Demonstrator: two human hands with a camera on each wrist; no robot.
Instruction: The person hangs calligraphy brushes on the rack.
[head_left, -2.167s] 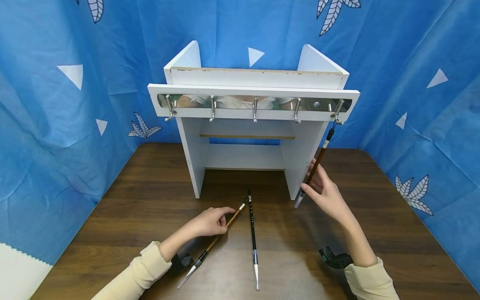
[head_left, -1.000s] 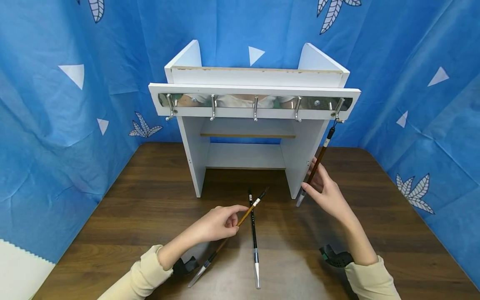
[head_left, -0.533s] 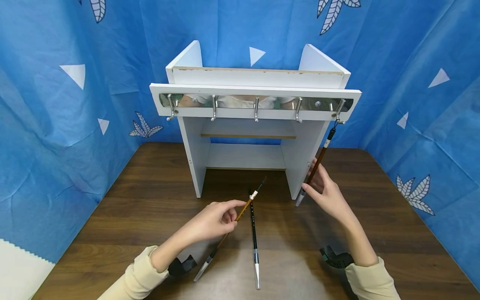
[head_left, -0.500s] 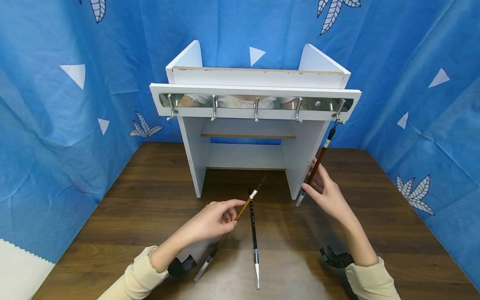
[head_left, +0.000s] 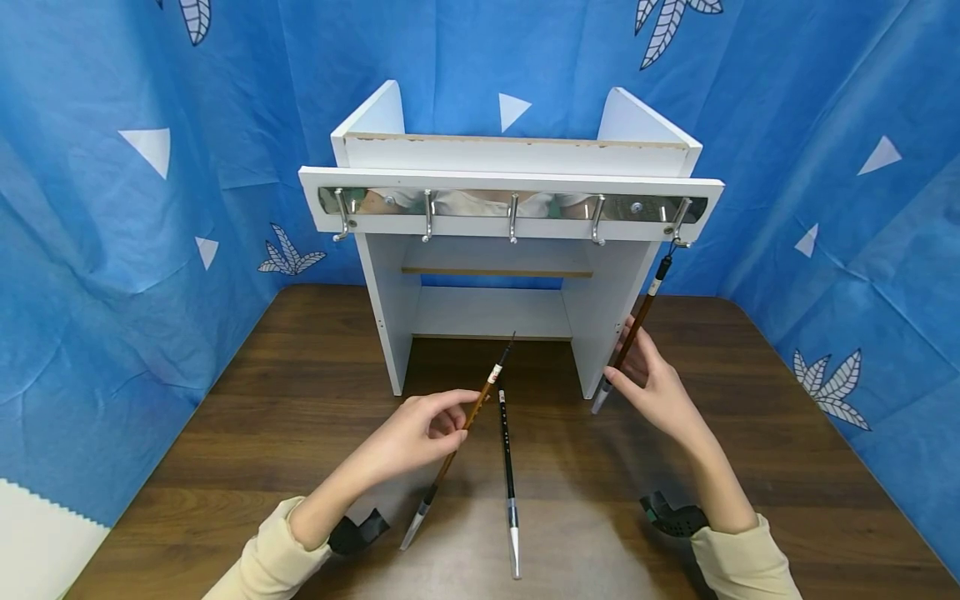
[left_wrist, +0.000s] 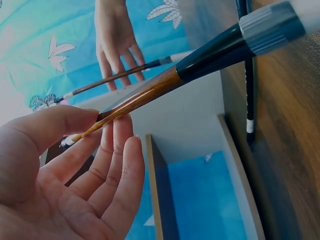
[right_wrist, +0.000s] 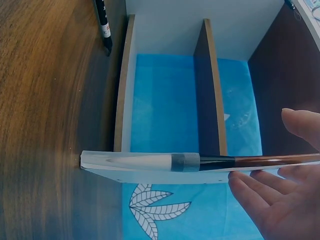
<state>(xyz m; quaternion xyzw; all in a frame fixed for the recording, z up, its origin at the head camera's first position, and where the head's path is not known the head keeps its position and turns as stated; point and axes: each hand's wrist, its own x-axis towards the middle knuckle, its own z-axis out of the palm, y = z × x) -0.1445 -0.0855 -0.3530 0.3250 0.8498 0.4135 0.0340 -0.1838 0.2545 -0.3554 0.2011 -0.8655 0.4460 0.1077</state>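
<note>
In the head view my left hand (head_left: 411,435) pinches a light-brown calligraphy brush (head_left: 444,471) between thumb and fingers; the thumb lies along its handle (left_wrist: 142,97) in the left wrist view. The brush slants, capped tip low and toward me, loop end raised. A dark-red calligraphy brush (head_left: 639,321) hangs by its loop from the far-right hook (head_left: 679,223). Behind it, my right hand (head_left: 649,385) has its fingers extended close against the handle, thumb held apart in the right wrist view. A black calligraphy brush (head_left: 507,462) lies on the table between the hands.
A white shelf unit (head_left: 375,308) stands at the back of the wooden table (head_left: 247,417). Its front rail (head_left: 465,180) carries several metal hooks; those left of the hung brush bear nothing. A blue patterned cloth (head_left: 247,100) surrounds the table.
My left hand has picked up the light-brown brush, shifted it right across the black one, then raised its loop end and drawn slightly back left. The right hand and hanging brush stay put.
</note>
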